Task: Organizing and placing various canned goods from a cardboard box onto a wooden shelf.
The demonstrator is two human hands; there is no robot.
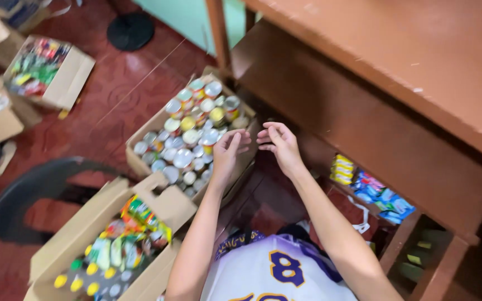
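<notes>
From up here I see my left hand [229,153] hanging over the near right edge of an open brown cardboard box packed with small round metal tins [188,136], their silver and yellow lids facing up. The fingers are loosely curled and spread, closed on nothing; the fingertips sit just above the tins at the box's right side. My right hand [280,144] floats just beside it, palm turned toward the left one, fingers half open and empty as well, over the dark gap between the box and the reddish-brown wooden shelf unit [397,83].

I judge the tins to be stiff, smooth-walled and fairly heavy for their size, likely slippery at the lid, so a hold round the side wall with thumb opposite fingers looks safer than pinching a rim. They stand tightly packed, so the ones at the box edge offer the easiest access.

A lower shelf holds yellow and blue packets [372,189]. Nearer me stands a second cardboard box of colourful sachets and yellow-capped bottles [115,245], and a third box of mixed packets [43,69] sits further off on the red tiled floor [112,100].
</notes>
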